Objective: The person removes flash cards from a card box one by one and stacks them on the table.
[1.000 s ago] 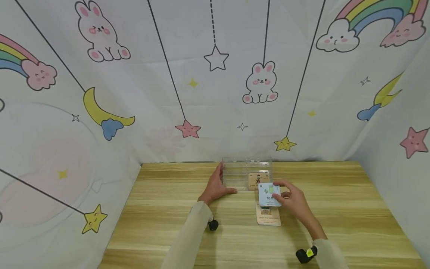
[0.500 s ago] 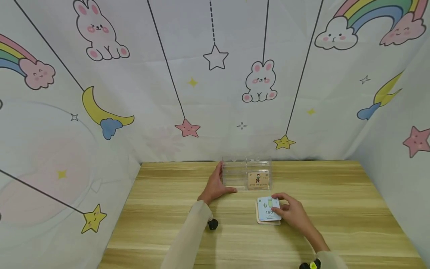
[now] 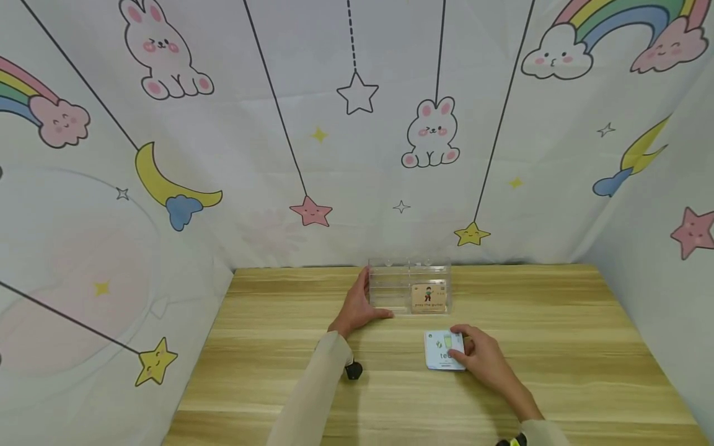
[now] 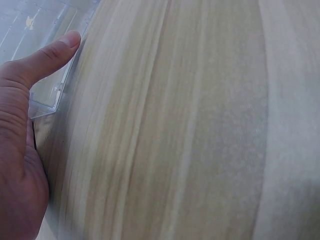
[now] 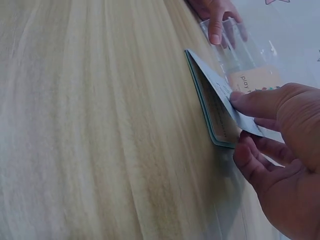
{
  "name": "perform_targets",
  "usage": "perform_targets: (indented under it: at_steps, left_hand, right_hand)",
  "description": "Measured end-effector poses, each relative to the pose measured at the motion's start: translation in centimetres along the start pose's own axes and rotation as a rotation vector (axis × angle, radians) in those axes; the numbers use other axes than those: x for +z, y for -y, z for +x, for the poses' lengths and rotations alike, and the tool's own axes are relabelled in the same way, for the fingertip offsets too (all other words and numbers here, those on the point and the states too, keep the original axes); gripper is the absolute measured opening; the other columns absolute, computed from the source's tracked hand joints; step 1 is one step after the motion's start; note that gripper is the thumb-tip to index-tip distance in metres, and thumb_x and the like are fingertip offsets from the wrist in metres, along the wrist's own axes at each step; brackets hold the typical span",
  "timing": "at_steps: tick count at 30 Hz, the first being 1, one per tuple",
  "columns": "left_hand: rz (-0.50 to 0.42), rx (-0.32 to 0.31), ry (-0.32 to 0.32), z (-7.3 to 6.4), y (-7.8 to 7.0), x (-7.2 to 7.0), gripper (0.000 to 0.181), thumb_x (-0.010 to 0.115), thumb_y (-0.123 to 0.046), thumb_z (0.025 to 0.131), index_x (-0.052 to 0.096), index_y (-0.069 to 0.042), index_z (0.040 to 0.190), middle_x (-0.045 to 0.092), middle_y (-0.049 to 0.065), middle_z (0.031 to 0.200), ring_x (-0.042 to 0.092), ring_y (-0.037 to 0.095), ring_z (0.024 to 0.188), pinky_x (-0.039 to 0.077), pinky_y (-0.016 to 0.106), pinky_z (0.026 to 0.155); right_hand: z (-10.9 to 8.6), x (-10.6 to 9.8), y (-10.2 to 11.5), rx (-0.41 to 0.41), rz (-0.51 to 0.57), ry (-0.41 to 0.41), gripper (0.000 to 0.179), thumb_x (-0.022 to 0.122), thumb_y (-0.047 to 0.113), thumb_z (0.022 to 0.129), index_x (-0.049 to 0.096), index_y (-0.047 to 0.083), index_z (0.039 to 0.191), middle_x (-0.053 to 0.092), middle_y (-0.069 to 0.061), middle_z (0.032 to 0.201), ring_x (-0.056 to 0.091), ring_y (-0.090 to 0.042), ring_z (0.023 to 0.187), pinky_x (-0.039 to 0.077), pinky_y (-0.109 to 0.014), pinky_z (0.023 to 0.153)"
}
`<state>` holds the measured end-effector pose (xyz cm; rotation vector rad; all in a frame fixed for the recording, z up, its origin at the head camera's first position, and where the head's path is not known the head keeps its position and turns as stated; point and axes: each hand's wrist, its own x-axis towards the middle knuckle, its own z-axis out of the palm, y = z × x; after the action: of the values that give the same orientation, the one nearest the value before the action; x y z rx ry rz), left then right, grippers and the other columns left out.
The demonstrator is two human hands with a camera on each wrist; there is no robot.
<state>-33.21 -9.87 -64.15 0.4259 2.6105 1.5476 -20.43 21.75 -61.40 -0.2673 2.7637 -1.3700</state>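
At the table's far side stands a clear plastic box (image 3: 389, 280) with compartments. My left hand (image 3: 357, 310) holds it by its left end, the thumb (image 4: 55, 52) lying along the near edge in the left wrist view. In the box's front right compartment is a tan "play the guitar" card (image 3: 428, 298). My right hand (image 3: 486, 360) pinches a pale blue "tea" card (image 3: 436, 352) by its right side. Seen from the right wrist, that card is tilted, its far edge down on another card (image 5: 222, 127) lying on the table. The head view hides this lower card beneath it.
The wood-patterned table (image 3: 268, 371) ends at a white fabric backdrop (image 3: 268, 155) printed with rabbits, stars and rainbows, right behind the box. Fabric also stands along the left and right sides.
My right hand has brought the tea card toward me, from just in front of the box down over the card on the table, covering it. The left hand and box have stayed put.
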Motion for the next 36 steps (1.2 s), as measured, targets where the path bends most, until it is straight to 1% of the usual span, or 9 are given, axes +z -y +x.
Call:
perform_targets:
  at_steps: [2, 6, 12, 20, 24, 26, 28, 33, 36]
  left_hand:
    - [-0.003, -0.002, 0.001, 0.0, 0.0, 0.0, 0.136, 0.102, -0.025, 0.067, 0.010, -0.011, 0.167, 0.022, 0.011, 0.170, 0.028, 0.023, 0.154, 0.030, 0.029, 0.123]
    - [-0.004, -0.008, 0.002, 0.0, 0.0, 0.0, 0.136, 0.101, -0.025, 0.067, 0.010, -0.011, 0.167, 0.022, 0.011, 0.170, 0.028, 0.023, 0.154, 0.030, 0.029, 0.123]
    - [-0.003, -0.009, 0.007, 0.1, -0.2, 0.0, 0.137, 0.102, -0.024, 0.067, 0.010, -0.011, 0.167, 0.022, 0.010, 0.171, 0.027, 0.023, 0.154, 0.030, 0.029, 0.122]
    - [0.009, -0.009, 0.005, 0.1, -0.1, 0.0, 0.137, 0.102, -0.025, 0.066, 0.010, -0.010, 0.167, 0.022, 0.011, 0.170, 0.028, 0.023, 0.154, 0.030, 0.028, 0.122]
    - [0.010, -0.009, 0.005, 0.0, -0.1, -0.1, 0.137, 0.102, -0.026, 0.066, 0.010, -0.011, 0.167, 0.022, 0.010, 0.170, 0.028, 0.023, 0.154, 0.030, 0.027, 0.122]
    - [0.010, -0.007, 0.003, 0.0, -0.1, -0.1, 0.137, 0.102, -0.026, 0.066, 0.011, -0.011, 0.167, 0.022, 0.010, 0.170, 0.029, 0.023, 0.154, 0.030, 0.027, 0.122]
    - [0.011, -0.002, 0.000, 0.0, 0.1, -0.1, 0.136, 0.102, -0.027, 0.067, 0.011, -0.010, 0.167, 0.023, 0.011, 0.170, 0.029, 0.024, 0.153, 0.031, 0.029, 0.122]
    - [0.009, 0.005, -0.004, 0.0, 0.2, 0.0, 0.135, 0.101, -0.028, 0.067, 0.012, -0.011, 0.167, 0.024, 0.012, 0.170, 0.030, 0.026, 0.153, 0.032, 0.032, 0.122]
    - [0.001, 0.006, 0.000, 0.0, 0.2, 0.0, 0.136, 0.101, -0.028, 0.067, 0.011, -0.010, 0.167, 0.022, 0.012, 0.170, 0.028, 0.025, 0.154, 0.031, 0.031, 0.122]
  right_hand:
    - [0.1, 0.1, 0.0, -0.024, -0.052, -0.013, 0.049, 0.087, 0.010, 0.085, 0.066, 0.000, 0.128, 0.056, -0.001, 0.082, 0.049, -0.011, 0.068, 0.042, -0.022, 0.057]
    - [0.1, 0.4, 0.0, -0.055, -0.111, -0.040, 0.050, 0.089, 0.012, 0.083, 0.068, 0.000, 0.126, 0.057, -0.005, 0.094, 0.046, -0.012, 0.072, 0.040, -0.022, 0.060]
    - [0.2, 0.6, -0.2, -0.033, -0.124, -0.041, 0.050, 0.089, 0.012, 0.083, 0.068, 0.000, 0.127, 0.059, -0.015, 0.112, 0.047, -0.015, 0.075, 0.041, -0.022, 0.060]
    - [0.2, 0.8, -0.1, -0.043, -0.157, -0.037, 0.046, 0.088, 0.014, 0.085, 0.070, 0.001, 0.125, 0.059, -0.019, 0.119, 0.047, -0.016, 0.079, 0.042, -0.025, 0.066]
    - [0.4, 0.7, 0.2, -0.070, -0.183, -0.050, 0.045, 0.085, 0.016, 0.088, 0.069, 0.001, 0.127, 0.059, -0.018, 0.119, 0.051, -0.019, 0.086, 0.046, -0.032, 0.073]
    - [0.7, 0.6, 0.3, -0.094, -0.198, -0.062, 0.044, 0.084, 0.017, 0.090, 0.068, 0.001, 0.128, 0.060, -0.017, 0.118, 0.055, -0.022, 0.092, 0.049, -0.038, 0.078]
    - [1.1, 0.4, 0.4, -0.113, -0.195, -0.069, 0.043, 0.082, 0.016, 0.091, 0.067, 0.000, 0.129, 0.061, -0.017, 0.117, 0.055, -0.024, 0.092, 0.049, -0.041, 0.078]
    - [2.9, -0.5, 0.8, -0.110, -0.157, -0.063, 0.044, 0.077, 0.015, 0.095, 0.063, 0.002, 0.135, 0.062, -0.018, 0.116, 0.049, -0.020, 0.082, 0.044, -0.034, 0.069]
    - [4.1, -1.0, 0.9, -0.104, -0.132, -0.063, 0.047, 0.075, 0.015, 0.097, 0.060, 0.002, 0.139, 0.063, -0.019, 0.118, 0.050, -0.018, 0.081, 0.045, -0.032, 0.069]
